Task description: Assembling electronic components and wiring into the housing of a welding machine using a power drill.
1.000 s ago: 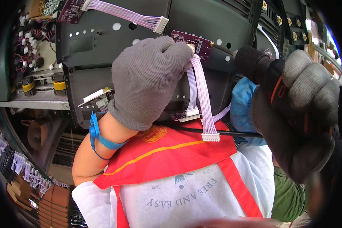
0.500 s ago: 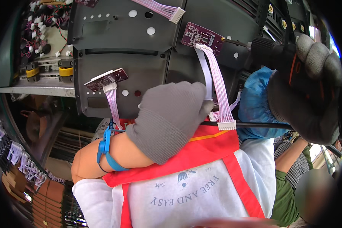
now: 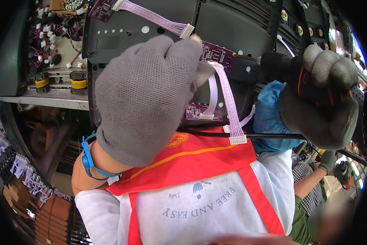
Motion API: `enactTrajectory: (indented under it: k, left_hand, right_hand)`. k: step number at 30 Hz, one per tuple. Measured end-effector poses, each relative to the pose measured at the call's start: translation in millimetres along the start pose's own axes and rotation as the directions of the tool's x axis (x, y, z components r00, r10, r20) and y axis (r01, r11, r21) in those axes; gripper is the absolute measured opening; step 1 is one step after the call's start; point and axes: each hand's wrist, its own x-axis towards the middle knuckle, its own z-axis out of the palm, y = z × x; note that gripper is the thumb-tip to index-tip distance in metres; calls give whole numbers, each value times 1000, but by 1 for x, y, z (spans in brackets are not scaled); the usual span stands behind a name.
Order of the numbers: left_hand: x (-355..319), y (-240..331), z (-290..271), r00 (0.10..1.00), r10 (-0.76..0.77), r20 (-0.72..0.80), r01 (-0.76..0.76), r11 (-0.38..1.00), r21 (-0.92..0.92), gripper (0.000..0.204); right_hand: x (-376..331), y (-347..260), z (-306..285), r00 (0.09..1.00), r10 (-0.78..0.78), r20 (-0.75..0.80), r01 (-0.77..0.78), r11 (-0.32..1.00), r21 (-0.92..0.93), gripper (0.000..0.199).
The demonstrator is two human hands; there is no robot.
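My left hand (image 3: 148, 94), in a grey knit glove, is raised over a black metal panel (image 3: 128, 18). Its fingers are curled, with fingertips and thumb at the left edge of a purple circuit board (image 3: 218, 55); the hand hides whatever lies inside it. From that board hangs a pink-and-white ribbon cable (image 3: 231, 100) with a loose white connector. On the right, my gloved right hand (image 3: 328, 94) is wrapped around a black power screwdriver (image 3: 275, 63) with orange trim, its nose toward the board. A second purple board (image 3: 195, 111) shows lower down.
Another board (image 3: 103, 10) with a ribbon cable (image 3: 155, 18) sits at the upper left. A metal shelf edge (image 3: 48, 102) and a heap of small wired parts (image 3: 48, 41) lie left. A co-worker's gloved hand (image 3: 327, 160) is near a power tool (image 3: 343, 173) at lower right.
My left hand has moved up and left from the lower board to the upper board's left edge. The screwdriver has shifted slightly down and left, still in my right hand.
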Motion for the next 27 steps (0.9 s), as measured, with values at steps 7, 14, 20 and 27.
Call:
enactTrajectory:
  k: [7,14,20,27]
  left_hand:
    - [-19,-1,10,901,345,262,-377,922,84,46]
    - [-34,-7,24,884,424,199,-443,895,58,31]
    - [-32,-9,30,886,409,219,-439,892,111,36]
    - [-26,-7,36,899,360,250,-411,890,198,33]
  right_hand:
    - [-1,-2,-2,999,3,-39,-3,1000,-10,41]
    - [-9,2,5,996,64,-68,-69,995,-77,40]
    - [-17,7,4,984,136,-115,-159,963,-217,40]
    - [-37,5,15,889,406,-211,-297,161,-941,43]
